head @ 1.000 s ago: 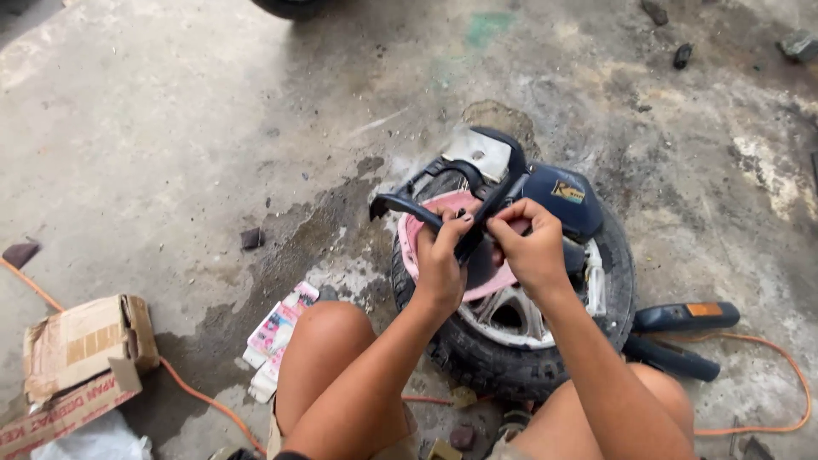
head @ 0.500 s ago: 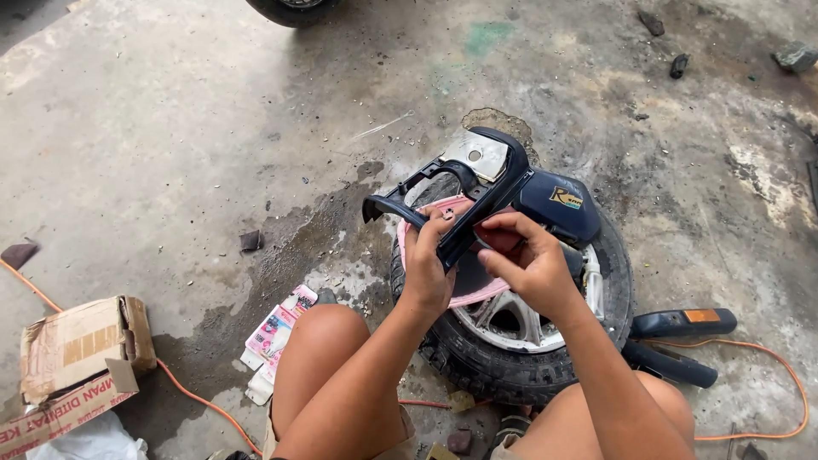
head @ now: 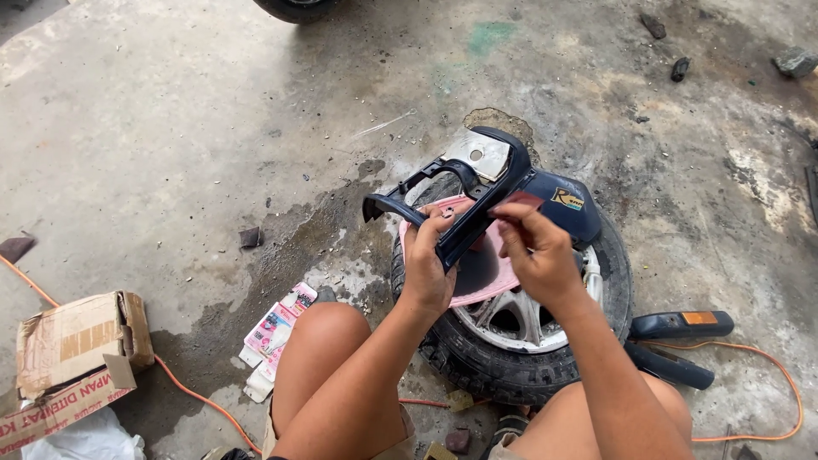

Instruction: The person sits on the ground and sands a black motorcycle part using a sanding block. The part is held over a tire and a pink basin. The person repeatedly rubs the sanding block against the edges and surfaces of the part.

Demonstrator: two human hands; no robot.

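Head view: dark plastic panel (head: 477, 200) now tilted leftward.

One tyred wheel (head: 511, 341), one dark plastic cover (head: 477, 200), one cardboard box (head: 72, 349), two hands, two stones.

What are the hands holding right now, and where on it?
The left hand grips the dark blue plastic motorcycle panel along its lower edge; the right hand pinches a small dark reddish piece against it.
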